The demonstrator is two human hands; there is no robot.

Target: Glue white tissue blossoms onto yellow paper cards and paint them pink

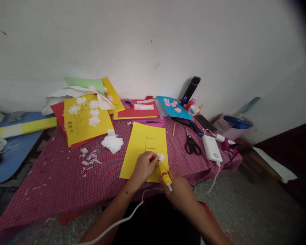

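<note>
A yellow sheet of paper (132, 149) with a dark branch drawing lies before me. My right hand (178, 187) is closed around a yellow glue gun (165, 174); a whitish glue stick pokes out of its rear end. The gun's tip is against or very near a small white paper flower (160, 157) at the sheet's right side. My left hand (146, 165) rests over the sheet with its fingers pinched beside that flower. Whether the fingertips grip the flower or some other small piece is hidden.
White paper pieces (112, 143) and scraps (90, 158) lie left of the sheet. A finished yellow flower picture (88, 119) is farther left. Scissors (192, 144) and a white power bank (212, 148) sit to the right. A white cable (124, 219) crosses my left forearm.
</note>
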